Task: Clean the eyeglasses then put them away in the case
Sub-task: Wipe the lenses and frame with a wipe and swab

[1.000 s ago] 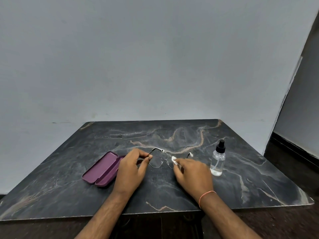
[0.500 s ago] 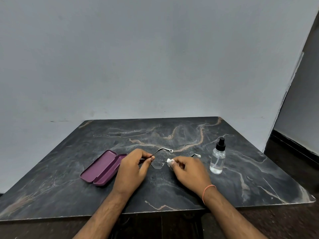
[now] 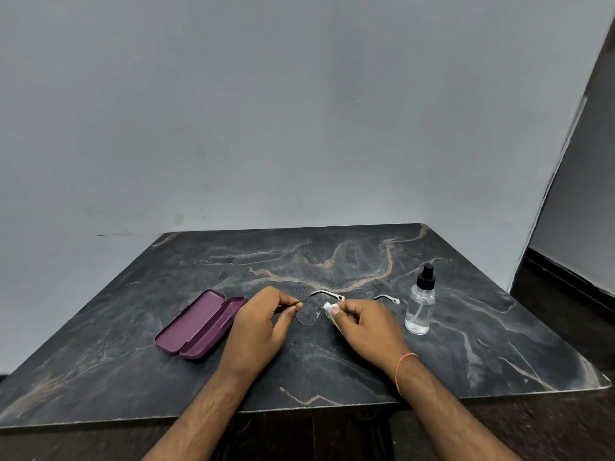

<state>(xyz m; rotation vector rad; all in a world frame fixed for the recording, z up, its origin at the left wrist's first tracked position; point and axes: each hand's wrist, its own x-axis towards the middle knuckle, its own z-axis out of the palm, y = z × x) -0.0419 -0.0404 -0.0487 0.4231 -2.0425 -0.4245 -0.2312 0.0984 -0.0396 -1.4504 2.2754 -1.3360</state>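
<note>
- A person's two bare hands work over a dark marbled tabletop (image 3: 366,261) set against a pale grey wall (image 3: 299,128).
- The left hand (image 3: 258,331) pinches the left corner of the eyeglasses (image 3: 307,316) between thumb and forefinger, its grip pressed tight on the thin dark frame.
- The right hand (image 3: 364,327) curls its grip around a small white cloth (image 3: 330,307), which it holds against the right lens; that lens is hidden behind the cloth and fingers.
- The left lens shows clearly as a dark-rimmed ring between the two hands, near the middle of the tabletop.
- Both temple arms are unfolded and point toward the far side, their white tips showing beyond the hands.
- An orange band (image 3: 402,371) circles the right wrist.
- The purple case (image 3: 201,322) lies open on the tabletop to the left, just beside the left hand, lid and base side by side.
- A clear spray bottle (image 3: 420,307) with a black nozzle stands upright to the right of the right hand, near but apart from it.
- A dark floor (image 3: 565,311) shows at the right, beyond the tabletop edge.
</note>
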